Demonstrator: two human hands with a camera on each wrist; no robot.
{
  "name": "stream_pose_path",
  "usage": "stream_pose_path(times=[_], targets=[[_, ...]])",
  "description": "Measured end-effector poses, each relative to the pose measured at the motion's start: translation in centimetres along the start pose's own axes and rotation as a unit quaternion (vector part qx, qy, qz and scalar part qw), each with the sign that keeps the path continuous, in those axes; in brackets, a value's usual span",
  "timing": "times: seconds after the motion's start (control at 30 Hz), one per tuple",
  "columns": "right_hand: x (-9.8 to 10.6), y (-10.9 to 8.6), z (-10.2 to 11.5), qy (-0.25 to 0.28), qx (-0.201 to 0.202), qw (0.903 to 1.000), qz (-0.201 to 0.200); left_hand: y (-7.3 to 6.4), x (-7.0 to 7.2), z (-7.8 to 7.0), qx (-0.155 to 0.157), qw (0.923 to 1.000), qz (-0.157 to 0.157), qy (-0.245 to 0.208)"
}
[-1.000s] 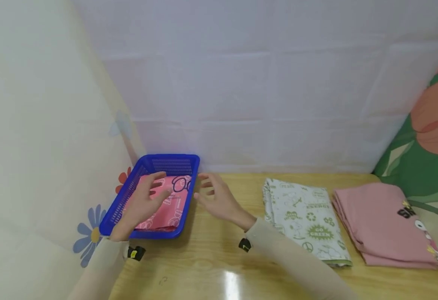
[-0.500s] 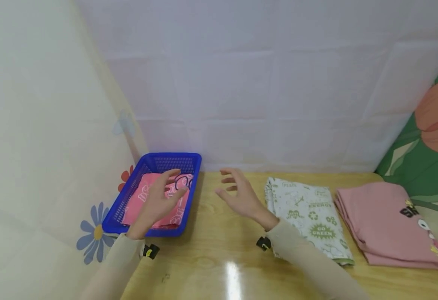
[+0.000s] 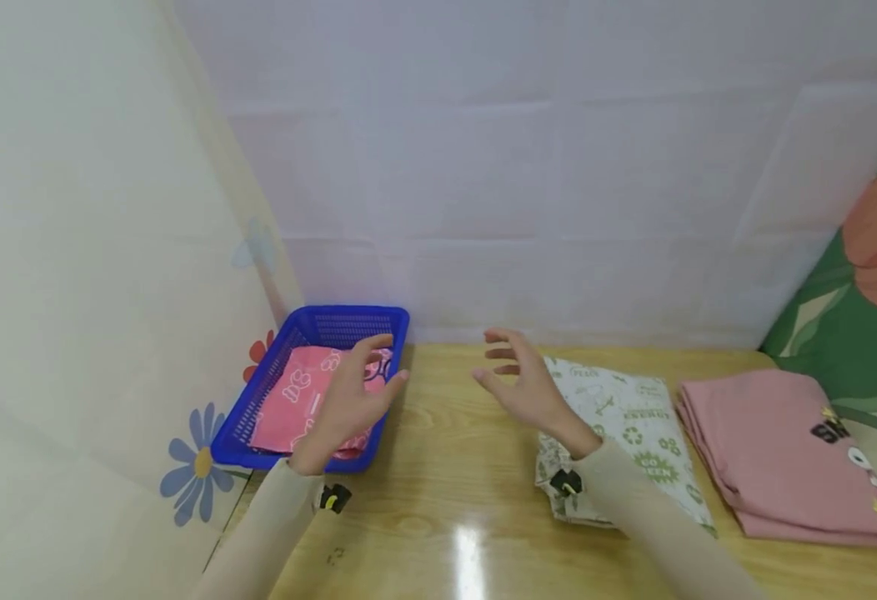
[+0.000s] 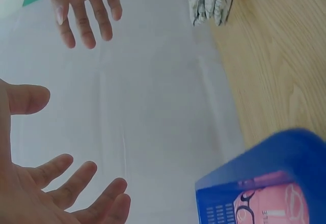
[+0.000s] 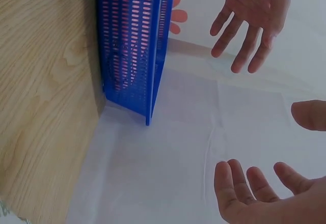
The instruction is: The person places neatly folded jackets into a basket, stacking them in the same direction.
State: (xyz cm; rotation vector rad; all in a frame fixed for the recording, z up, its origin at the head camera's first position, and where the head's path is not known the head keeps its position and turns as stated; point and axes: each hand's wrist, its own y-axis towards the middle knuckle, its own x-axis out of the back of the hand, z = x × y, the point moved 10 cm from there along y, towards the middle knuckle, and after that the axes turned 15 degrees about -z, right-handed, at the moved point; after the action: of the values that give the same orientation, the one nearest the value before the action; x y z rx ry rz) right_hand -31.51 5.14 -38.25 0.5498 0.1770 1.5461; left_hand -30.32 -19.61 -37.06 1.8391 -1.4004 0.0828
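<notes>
Both hands are raised over the table with fingers spread and nothing in them. My left hand (image 3: 352, 404) overlaps the right side of a blue plastic basket (image 3: 239, 429) in the head view. Inside the basket lies a folded pink cloth (image 3: 296, 396) with white line prints and a dark bow-like outline. My right hand (image 3: 532, 392) hovers at the left edge of a folded white cloth (image 3: 633, 408) with green print reading "GO GREEN", and the forearm covers part of it. The left wrist view shows the left hand (image 4: 71, 193) above the level of the basket rim (image 4: 244, 170).
A folded dusty-pink garment (image 3: 769, 454) with a cartoon print lies at the right of the wooden table (image 3: 416, 533). A pale cloth backdrop (image 3: 483, 208) rises behind, and a flowered sheet (image 3: 198, 462) hangs along the left side, close to the basket.
Both hands have moved right, the right one from beside the basket to the white cloth's edge, the left one across the basket. The view has shifted slightly.
</notes>
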Motion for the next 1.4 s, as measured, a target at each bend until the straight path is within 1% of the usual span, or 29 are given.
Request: stream_pose_path(times=[0.1, 0.23, 0.33, 0.43, 0.57, 0.63, 0.77, 0.87, 1.0, 1.2, 1.4], targets=[[1.1, -0.1, -0.1, -0.006, 0.004, 0.9999, -0.012, -0.1, -0.6, -0.7, -0.008, 0.9999, -0.001, -0.008], [2.5, -0.3, -0.4, -0.009, 0.002, 0.9996, -0.025, -0.4, -1.3, -1.1, 0.005, 0.9999, 0.010, -0.007], [3.0, -0.5, -0.9, -0.012, -0.003, 0.9996, -0.025, -0.5, -1.6, -1.4, 0.011, 0.9998, 0.018, -0.005], [3.2, -0.7, -1.4, -0.020, 0.002, 0.9995, -0.023, -0.6, -2.0, -1.6, 0.010, 0.9996, 0.023, -0.009], [3.9, -0.9, -1.9, -0.039, 0.006, 0.9988, -0.031, -0.5, -2.8, -1.8, 0.008, 0.9994, 0.031, -0.013], [4.5, -0.9, -2.1, -0.044, 0.004, 0.9984, -0.034, -0.4, -3.3, -2.0, 0.007, 0.9993, 0.035, -0.012], [6.6, -1.0, -2.6, -0.057, 0.005, 0.9974, -0.045, -0.2, -4.0, -2.1, 0.014, 0.9989, 0.042, -0.015], [8.5, -1.1, -3.0, -0.069, 0.001, 0.9958, -0.061, -0.3, -4.5, -2.2, 0.026, 0.9982, 0.045, -0.028], [10.6, -1.2, -3.2, -0.074, -0.001, 0.9938, -0.083, -0.3, -5.0, -2.6, 0.033, 0.9971, 0.044, -0.052], [12.5, -1.4, -3.1, -0.079, 0.007, 0.9923, -0.095, -0.3, -5.9, -3.4, 0.033, 0.9957, 0.042, -0.075], [14.4, -1.9, -4.1, -0.099, -0.003, 0.9895, -0.105, -0.7, -7.1, -4.0, 0.025, 0.9938, 0.044, -0.099]])
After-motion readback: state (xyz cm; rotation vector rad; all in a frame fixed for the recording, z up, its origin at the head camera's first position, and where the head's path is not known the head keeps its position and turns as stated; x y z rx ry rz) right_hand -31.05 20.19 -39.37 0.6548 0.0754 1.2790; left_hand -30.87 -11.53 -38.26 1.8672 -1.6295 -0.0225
